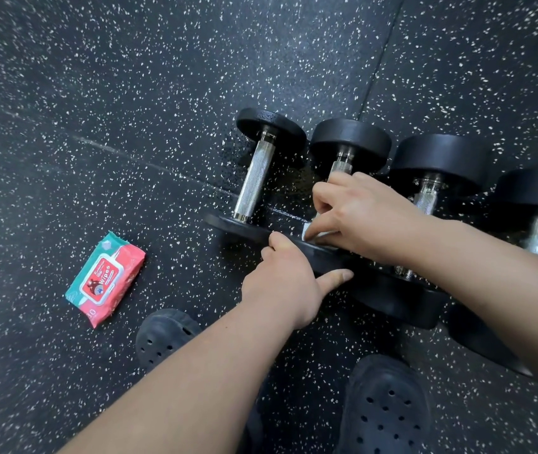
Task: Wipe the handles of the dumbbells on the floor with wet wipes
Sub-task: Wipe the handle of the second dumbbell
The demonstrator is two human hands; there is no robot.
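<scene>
Several black dumbbells with knurled steel handles lie side by side on the floor. The leftmost dumbbell (256,173) has its handle bare. My right hand (362,213) is wrapped around the handle of the second dumbbell (349,142), pressing a white wet wipe (318,232) against it; most of the wipe is hidden under my fingers. My left hand (285,280) grips the near weight plate of that second dumbbell, thumb underneath. A third dumbbell (438,162) and a fourth (536,198) lie to the right, partly behind my right forearm.
A red and teal pack of wet wipes (105,280) lies on the speckled black rubber floor (130,93) to the left. Two dark perforated clogs (385,407) on my feet stand at the bottom, close to the dumbbells' near plates.
</scene>
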